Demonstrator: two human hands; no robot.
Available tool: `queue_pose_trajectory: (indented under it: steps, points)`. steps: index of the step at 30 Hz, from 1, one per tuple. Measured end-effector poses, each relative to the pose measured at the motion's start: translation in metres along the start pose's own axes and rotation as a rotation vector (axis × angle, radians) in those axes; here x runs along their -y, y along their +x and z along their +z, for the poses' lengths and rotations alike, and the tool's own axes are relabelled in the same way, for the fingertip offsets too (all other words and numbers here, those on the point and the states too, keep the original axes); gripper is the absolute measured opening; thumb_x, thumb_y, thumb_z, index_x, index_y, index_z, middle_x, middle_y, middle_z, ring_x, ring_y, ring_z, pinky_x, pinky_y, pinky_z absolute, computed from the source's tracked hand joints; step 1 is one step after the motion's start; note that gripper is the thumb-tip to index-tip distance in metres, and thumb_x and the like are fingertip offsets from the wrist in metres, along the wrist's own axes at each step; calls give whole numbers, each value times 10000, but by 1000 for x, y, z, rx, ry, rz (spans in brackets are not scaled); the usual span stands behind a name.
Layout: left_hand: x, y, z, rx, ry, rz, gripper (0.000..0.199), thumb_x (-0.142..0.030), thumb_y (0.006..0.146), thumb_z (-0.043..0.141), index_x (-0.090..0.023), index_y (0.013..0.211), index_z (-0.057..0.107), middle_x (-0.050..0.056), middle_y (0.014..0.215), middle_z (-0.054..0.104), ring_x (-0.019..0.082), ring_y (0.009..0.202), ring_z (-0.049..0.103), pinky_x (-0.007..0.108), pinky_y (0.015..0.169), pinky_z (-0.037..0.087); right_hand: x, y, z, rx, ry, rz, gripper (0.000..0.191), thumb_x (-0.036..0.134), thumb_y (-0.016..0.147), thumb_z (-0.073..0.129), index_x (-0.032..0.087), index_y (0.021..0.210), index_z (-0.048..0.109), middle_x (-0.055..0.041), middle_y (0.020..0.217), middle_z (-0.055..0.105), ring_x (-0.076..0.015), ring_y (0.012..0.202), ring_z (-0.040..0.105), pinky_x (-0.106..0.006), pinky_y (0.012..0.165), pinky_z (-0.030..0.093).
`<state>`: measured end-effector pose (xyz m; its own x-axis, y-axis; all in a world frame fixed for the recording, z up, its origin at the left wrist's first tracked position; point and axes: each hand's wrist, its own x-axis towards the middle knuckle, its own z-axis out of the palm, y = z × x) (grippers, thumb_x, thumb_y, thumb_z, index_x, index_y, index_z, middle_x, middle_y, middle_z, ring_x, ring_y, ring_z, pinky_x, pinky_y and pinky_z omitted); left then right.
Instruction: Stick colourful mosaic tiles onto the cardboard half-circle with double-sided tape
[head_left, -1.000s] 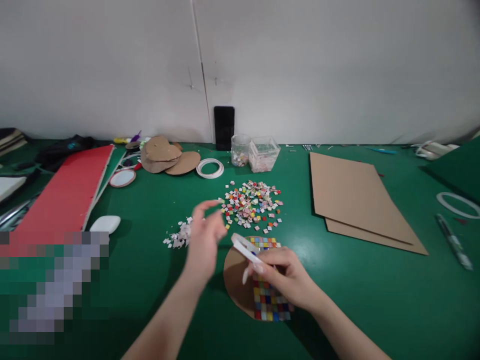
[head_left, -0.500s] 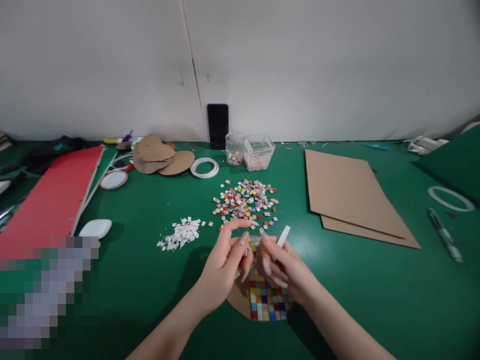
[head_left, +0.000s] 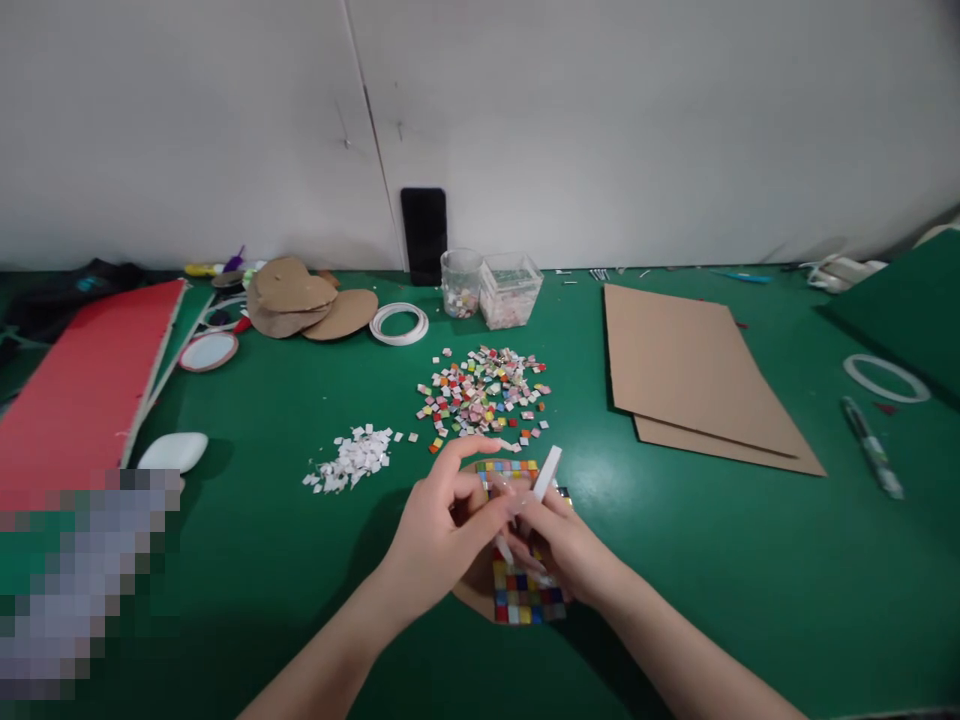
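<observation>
My left hand (head_left: 446, 520) and my right hand (head_left: 574, 550) meet fingertip to fingertip above a round piece of cardboard (head_left: 474, 588) partly covered with rows of coloured mosaic tiles (head_left: 517, 600). A flat white stick (head_left: 548, 472) sticks up from my right hand, which is closed around it. The thumb of my left hand is pressed in toward the right fingertips, with its index finger stretched forward; anything pinched there is too small to make out. Just beyond lies a loose pile of coloured tiles (head_left: 484, 392). White paper bits (head_left: 356, 458) are heaped to its left.
A clear cup (head_left: 460, 285) and a clear square box (head_left: 511, 292) stand behind the tiles, near a black phone (head_left: 424, 237) against the wall. Cardboard sheets (head_left: 675, 370) and a pen (head_left: 871, 448) lie right; a white tape roll (head_left: 399, 325), cardboard discs (head_left: 345, 315) and a red board (head_left: 82, 380) lie left.
My hands have come together, so the fingertips now meet over the mosaic. The white stick has moved slightly left with my right hand. The whole view has shifted a little.
</observation>
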<state>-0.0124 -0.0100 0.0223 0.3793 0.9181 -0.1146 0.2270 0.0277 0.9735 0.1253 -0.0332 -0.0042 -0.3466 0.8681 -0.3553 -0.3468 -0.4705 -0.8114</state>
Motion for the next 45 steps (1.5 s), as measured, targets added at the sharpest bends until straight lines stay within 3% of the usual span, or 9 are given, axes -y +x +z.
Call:
queue_pose_trajectory:
  steps: [4, 7, 12, 15, 19, 22, 30, 40, 45]
  points:
    - [2, -2, 1, -128, 94, 86, 214, -284, 791, 589, -236, 972, 486, -86, 518, 417, 84, 465, 390, 192, 477, 319, 8, -1, 2, -56, -83, -21, 424, 528, 781, 514, 179, 546, 460, 84, 383, 361, -38, 319, 263, -179, 327, 175]
    - [5, -3, -2, -187, 261, 265, 61, -219, 838, 510, -214, 788, 475, -56, 556, 467, 83, 475, 416, 201, 480, 313, 12, 0, 5, -85, -91, -55, 471, 529, 820, 466, 178, 508, 436, 87, 348, 327, -34, 296, 243, -180, 314, 163]
    - [9, -1, -4, 22, 727, 643, 176, -165, 844, 458, -197, 671, 469, -18, 563, 508, 104, 500, 441, 243, 497, 294, 9, 1, 5, -188, -90, -87, 448, 567, 801, 478, 193, 558, 431, 91, 365, 332, -47, 293, 245, -193, 302, 168]
    - [9, 1, 0, 35, 884, 738, 218, -143, 836, 417, -193, 630, 469, -2, 553, 508, 120, 510, 454, 257, 495, 297, 6, 2, 4, -266, -132, -135, 435, 578, 770, 516, 198, 584, 414, 82, 446, 331, -62, 368, 285, -199, 347, 241]
    - [10, 3, 2, -6, 958, 761, 210, -136, 809, 407, -195, 619, 475, -4, 528, 493, 125, 488, 442, 262, 476, 288, 4, 2, 3, -262, -315, -232, 395, 530, 823, 480, 189, 625, 452, 46, 557, 382, -96, 514, 373, -223, 509, 373]
    - [10, 5, 0, -14, 993, 762, 185, -137, 793, 420, -195, 629, 480, -7, 524, 489, 126, 479, 438, 264, 470, 274, 5, 2, 1, -239, -471, -278, 376, 489, 874, 414, 181, 673, 495, 18, 616, 437, -121, 599, 422, -248, 601, 403]
    - [13, 5, -2, 54, 1043, 687, 155, -121, 768, 399, -197, 660, 480, -1, 542, 487, 135, 485, 425, 269, 465, 244, 9, 4, 1, -247, -690, -264, 385, 443, 915, 331, 205, 618, 390, 26, 569, 391, -113, 533, 358, -226, 487, 345]
    - [10, 9, -13, 95, 891, 494, 147, -133, 788, 372, -207, 676, 432, -31, 557, 439, 121, 503, 414, 241, 484, 274, 5, 1, 2, -225, -482, -205, 407, 501, 889, 378, 212, 602, 375, 62, 483, 333, -88, 419, 285, -218, 401, 273]
    - [10, 6, -8, 95, 799, 552, 136, -124, 767, 417, -208, 664, 389, -46, 543, 400, 109, 472, 383, 228, 467, 273, 4, 1, 1, -271, -426, -240, 401, 510, 878, 398, 202, 621, 414, 54, 531, 372, -94, 473, 348, -219, 468, 324]
